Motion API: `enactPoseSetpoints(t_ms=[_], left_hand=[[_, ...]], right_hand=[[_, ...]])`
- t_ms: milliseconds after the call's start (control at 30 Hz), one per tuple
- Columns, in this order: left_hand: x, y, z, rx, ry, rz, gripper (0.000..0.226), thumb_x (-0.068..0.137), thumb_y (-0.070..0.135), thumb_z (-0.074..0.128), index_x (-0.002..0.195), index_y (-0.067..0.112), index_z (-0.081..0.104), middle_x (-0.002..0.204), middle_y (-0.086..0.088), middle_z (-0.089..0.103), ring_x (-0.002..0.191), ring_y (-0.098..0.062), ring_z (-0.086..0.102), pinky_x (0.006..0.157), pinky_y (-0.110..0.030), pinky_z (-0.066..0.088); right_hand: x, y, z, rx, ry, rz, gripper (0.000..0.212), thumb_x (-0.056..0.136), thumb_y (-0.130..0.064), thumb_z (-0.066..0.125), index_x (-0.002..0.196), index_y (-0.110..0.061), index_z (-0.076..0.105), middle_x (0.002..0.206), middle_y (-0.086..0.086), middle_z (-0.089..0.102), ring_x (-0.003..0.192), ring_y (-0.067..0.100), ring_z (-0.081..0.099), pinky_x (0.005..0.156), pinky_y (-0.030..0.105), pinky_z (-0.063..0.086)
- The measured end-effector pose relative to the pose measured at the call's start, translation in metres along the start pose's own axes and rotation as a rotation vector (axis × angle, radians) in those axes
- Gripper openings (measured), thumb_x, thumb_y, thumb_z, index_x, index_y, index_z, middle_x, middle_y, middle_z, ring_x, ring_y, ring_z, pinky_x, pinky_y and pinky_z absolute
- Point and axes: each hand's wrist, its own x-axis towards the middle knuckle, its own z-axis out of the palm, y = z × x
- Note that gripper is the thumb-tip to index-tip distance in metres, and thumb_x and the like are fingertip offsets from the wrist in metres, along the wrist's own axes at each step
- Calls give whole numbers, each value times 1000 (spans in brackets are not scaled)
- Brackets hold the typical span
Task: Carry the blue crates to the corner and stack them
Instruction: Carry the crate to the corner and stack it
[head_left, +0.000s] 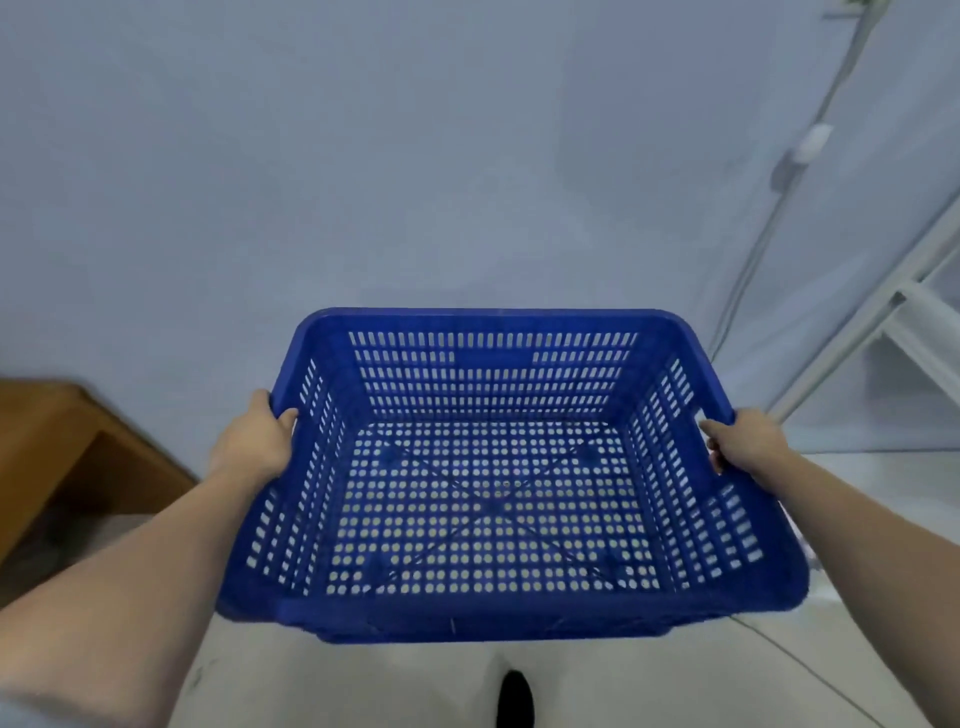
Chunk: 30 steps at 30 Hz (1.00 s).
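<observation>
Crate (498, 364), blue and perforated, hangs in the air in front of a pale wall (363, 156), held level over a light floor (779, 691). It holds nothing; the floor shows through its holes. The left hand (254, 441) clasps the left rim, the right hand (748, 441) the right rim, fingers curled over the edges. A wooden bench (57, 447) stands at left, a white frame (893, 312) at right.

A plain indoor room, perhaps a storeroom: bare pale blue wall (415, 130), light tiled floor (675, 686), white metal rack frame (904, 312), brown wooden furniture (57, 441).
</observation>
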Motion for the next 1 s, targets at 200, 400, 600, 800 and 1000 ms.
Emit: enactPoseSetpoints(t_ms=[200, 400, 600, 800, 1000], left_hand=[[59, -9, 76, 0, -147, -114, 30, 99, 53, 43, 109, 25, 37, 103, -13, 64, 89, -39, 65, 84, -54, 54], [90, -24, 162, -6, -250, -230, 42, 101, 44, 50, 108, 3, 50, 99, -20, 63, 90, -41, 62, 82, -49, 52], [119, -65, 265, -22, -326, -294, 44, 98, 52, 49, 97, 8, 54, 86, -13, 67, 75, -35, 67, 75, -50, 57], [150, -111, 377, 2, -365, -314, 43, 98, 56, 44, 99, 15, 54, 89, -10, 68, 75, -33, 68, 76, -52, 58], [163, -140, 476, 35, -357, -304, 40, 102, 50, 41, 102, 11, 51, 89, -12, 63, 74, -32, 63, 69, -46, 54]], right_hand=[[73, 13, 73, -68, -70, 57, 41, 99, -24, 56, 71, 5, 63, 51, 14, 63, 47, 25, 58, 47, 28, 38], [129, 50, 155, -49, -127, 177, 37, 99, -28, 57, 90, 8, 64, 64, 20, 68, 51, 28, 62, 50, 31, 46], [160, 93, 240, -63, -137, 259, 26, 99, -22, 59, 97, 3, 61, 78, 21, 69, 54, 25, 60, 48, 26, 41], [200, 156, 341, -55, -139, 326, 24, 97, -24, 60, 94, -1, 62, 82, 23, 72, 58, 29, 63, 53, 30, 46], [236, 215, 423, -86, -128, 326, 28, 98, -24, 59, 94, 4, 62, 81, 23, 71, 57, 28, 61, 52, 27, 42]])
